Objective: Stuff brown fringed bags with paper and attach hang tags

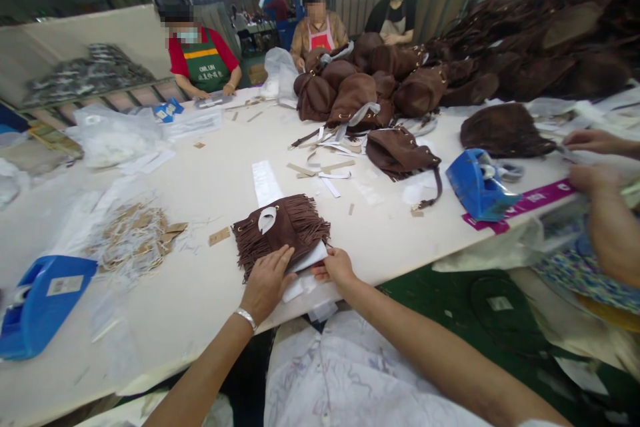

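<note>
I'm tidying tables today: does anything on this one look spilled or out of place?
Brown tags lie heaped at the left, their strings tangled, and loose strips are strewn beyond the fringed bag. Both look untidy; I see no clear damage.

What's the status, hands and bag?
Left hand resting on fringed brown bag. Right hand pinching white sheet at bag's near edge. Bag lying on table. Tan tag beside it, not blocking hands.

The front bag (287,230) lay on the tabletop (220,173), right of the tag pile (135,233); the bag heap (357,97) stood behind, rightward.
</note>
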The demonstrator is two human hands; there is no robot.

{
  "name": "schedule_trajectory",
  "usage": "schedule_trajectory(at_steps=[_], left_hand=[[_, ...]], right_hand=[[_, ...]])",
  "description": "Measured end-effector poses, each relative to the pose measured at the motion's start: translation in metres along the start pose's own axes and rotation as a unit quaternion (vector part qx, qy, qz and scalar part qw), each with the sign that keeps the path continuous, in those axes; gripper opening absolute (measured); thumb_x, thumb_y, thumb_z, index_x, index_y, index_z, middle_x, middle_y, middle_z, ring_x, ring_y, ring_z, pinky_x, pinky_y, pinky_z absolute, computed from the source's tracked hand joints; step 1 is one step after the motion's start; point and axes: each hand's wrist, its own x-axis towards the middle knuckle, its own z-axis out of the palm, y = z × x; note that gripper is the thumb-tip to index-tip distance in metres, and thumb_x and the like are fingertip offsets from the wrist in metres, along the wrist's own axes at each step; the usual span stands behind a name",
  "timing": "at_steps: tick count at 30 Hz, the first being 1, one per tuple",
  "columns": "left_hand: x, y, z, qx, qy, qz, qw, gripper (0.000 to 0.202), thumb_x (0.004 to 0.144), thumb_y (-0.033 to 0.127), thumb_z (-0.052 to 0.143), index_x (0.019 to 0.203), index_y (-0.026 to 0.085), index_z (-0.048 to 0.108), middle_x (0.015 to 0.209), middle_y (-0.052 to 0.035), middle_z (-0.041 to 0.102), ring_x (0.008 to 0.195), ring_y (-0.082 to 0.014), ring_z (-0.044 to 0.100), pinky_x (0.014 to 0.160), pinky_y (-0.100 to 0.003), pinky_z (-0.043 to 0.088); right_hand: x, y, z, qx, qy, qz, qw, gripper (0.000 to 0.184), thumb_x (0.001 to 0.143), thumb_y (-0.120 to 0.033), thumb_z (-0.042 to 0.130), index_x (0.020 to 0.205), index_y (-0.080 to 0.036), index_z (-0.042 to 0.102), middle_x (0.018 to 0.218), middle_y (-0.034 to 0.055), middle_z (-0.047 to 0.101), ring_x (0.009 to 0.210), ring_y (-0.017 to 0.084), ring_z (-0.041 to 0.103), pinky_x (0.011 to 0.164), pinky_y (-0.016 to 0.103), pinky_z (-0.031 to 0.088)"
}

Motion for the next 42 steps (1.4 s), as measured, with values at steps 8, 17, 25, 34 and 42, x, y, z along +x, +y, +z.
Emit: schedule_trajectory(at_steps=[8, 17, 25, 34, 42], left_hand=[[0.008, 0.007, 0.001, 0.021, 0.003, -0.028, 0.999, 0.042, 0.096, 0.038, 0.048, 0.135, 0.022, 0.05, 0.135, -0.0119, 0.057, 0.113, -0.0274, 0.058, 0.09, -0.043, 0.044], [0.008, 0.005, 0.002, 0.006, 0.029, -0.044, 0.999, 0.042, 0.094, 0.038, 0.053, 0.133, 0.023, 0.052, 0.131, -0.0094, 0.06, 0.109, -0.0252, 0.058, 0.088, -0.04, 0.044], [0.007, 0.004, 0.007, -0.002, 0.047, -0.054, 0.997, 0.043, 0.095, 0.034, 0.054, 0.137, 0.024, 0.049, 0.134, -0.0084, 0.058, 0.113, -0.0249, 0.057, 0.09, -0.04, 0.044], [-0.004, 0.013, 0.037, 0.069, 0.095, -0.028, 0.993, 0.04, 0.095, 0.018, 0.052, 0.134, 0.023, 0.052, 0.14, -0.0092, 0.054, 0.119, -0.0269, 0.055, 0.09, -0.044, 0.04], [-0.009, 0.014, 0.044, 0.066, 0.111, -0.034, 0.991, 0.043, 0.095, 0.022, 0.053, 0.138, 0.024, 0.049, 0.143, -0.0106, 0.05, 0.128, -0.0262, 0.05, 0.099, -0.046, 0.039]], right_hand=[[-0.009, 0.001, 0.004, -0.074, 0.011, -0.011, 0.997, 0.009, 0.086, -0.026, 0.057, 0.084, -0.018, 0.053, 0.058, 0.001, 0.065, 0.043, 0.011, 0.06, 0.039, 0.018, 0.047], [0.007, -0.009, -0.015, -0.169, 0.014, -0.049, 0.984, 0.027, 0.09, -0.026, 0.054, 0.115, -0.018, 0.047, 0.055, -0.0025, 0.064, 0.044, 0.014, 0.064, 0.038, 0.018, 0.047], [0.025, -0.022, -0.01, -0.237, -0.006, -0.074, 0.969, 0.017, 0.092, -0.032, 0.05, 0.083, -0.018, 0.055, 0.051, -0.0019, 0.061, 0.041, 0.012, 0.061, 0.038, 0.017, 0.045], [0.018, -0.042, -0.024, -0.394, -0.035, -0.103, 0.913, 0.022, 0.09, -0.026, 0.05, 0.073, -0.017, 0.059, 0.05, 0.0005, 0.063, 0.043, 0.014, 0.061, 0.044, 0.02, 0.046], [-0.031, -0.062, -0.027, -0.59, -0.038, -0.479, 0.649, 0.031, 0.096, -0.026, 0.048, 0.126, -0.021, 0.055, 0.129, 0.0127, 0.061, 0.121, 0.024, 0.055, 0.102, 0.04, 0.042]])
